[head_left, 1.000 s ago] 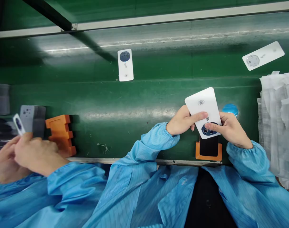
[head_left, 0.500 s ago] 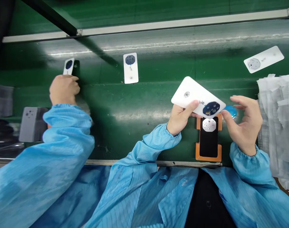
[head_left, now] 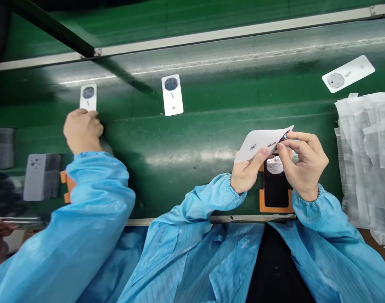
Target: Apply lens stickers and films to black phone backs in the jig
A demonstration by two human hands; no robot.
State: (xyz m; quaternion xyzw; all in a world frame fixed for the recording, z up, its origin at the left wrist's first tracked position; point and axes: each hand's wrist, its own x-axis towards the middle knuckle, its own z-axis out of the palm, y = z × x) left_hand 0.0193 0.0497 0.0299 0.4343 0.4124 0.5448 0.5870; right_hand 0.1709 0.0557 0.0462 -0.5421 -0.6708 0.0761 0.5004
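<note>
A thin white phone-shaped sheet [head_left: 254, 141], printed with small dark marks, is held tilted between my two hands. My left hand [head_left: 247, 174] grips its near edge, thumb on top. At the end with the dark camera circle, my right hand [head_left: 303, 162] pinches the sheet between thumb and fingers, and the far corner there bends up to a point. Just below lies an orange holder [head_left: 276, 209] with a black phone-shaped panel [head_left: 275, 189] in it, topped by a silver round-cornered patch [head_left: 274, 166]. My right hand partly covers the holder.
On the green bench [head_left: 192, 139] lie a white sheet with a dark circle [head_left: 172, 101] and another with a grey circle [head_left: 353, 71]. Translucent sheets [head_left: 366, 160] are piled at right. At left, a co-worker's hand [head_left: 83, 130] touches a white sheet [head_left: 88, 97] beside grey panels [head_left: 36, 176].
My right hand has moved left onto the sheet's camera end and pinched it; that end now bends up. The blue round thing by the holder is no longer visible. The co-worker's sheet lies flatter.
</note>
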